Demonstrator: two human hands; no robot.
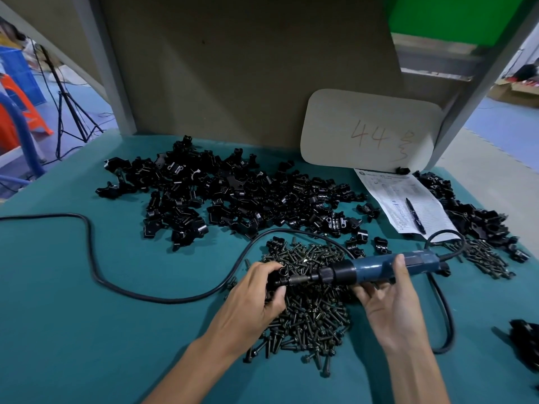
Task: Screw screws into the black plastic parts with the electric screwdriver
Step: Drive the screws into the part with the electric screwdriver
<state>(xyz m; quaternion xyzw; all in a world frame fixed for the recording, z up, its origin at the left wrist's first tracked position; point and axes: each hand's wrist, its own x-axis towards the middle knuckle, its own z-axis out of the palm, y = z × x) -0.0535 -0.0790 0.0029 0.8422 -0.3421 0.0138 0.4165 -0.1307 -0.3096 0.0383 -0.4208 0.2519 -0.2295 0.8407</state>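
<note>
Screws (pixel 309 313) lie heaped on the teal counter (pixel 58 330) closest to the person, a dark pile beneath both hands. The left hand (pixel 253 298) is over the pile's left edge, its grip curled round a black part (pixel 276 280), with thumb and fingers pinching it. Just to the right, the right hand (pixel 390 301) holds the driver (pixel 376 268), its grip wrapped round the blue body with the thumb on top and the fingers beneath. The driver lies almost level above the screws, its tip pointing left and meeting the part.

A black cable (pixel 96 266) leaves the driver's rear end. One stretch loops down past the right hand, and another curves wide across the counter to the left edge. A clump (pixel 525 345) of black pieces sits at the near right edge, partly cut off.

Beyond the driver's rear end lies a small heap (pixel 487 262) of screws. Farther back, loose black parts (pixel 233 193) spread across the middle of the counter, and side parts (pixel 478 220) run along its right. Between these two lies a printed sheet (pixel 408 199) with a pen (pixel 415 215) on it.

Behind the sheet, a rounded card (pixel 370 126) marked "44" leans against the brown back panel (pixel 233 68). Past the counter on the left stand a tripod (pixel 70 112) and a blue crate (pixel 17 71).
</note>
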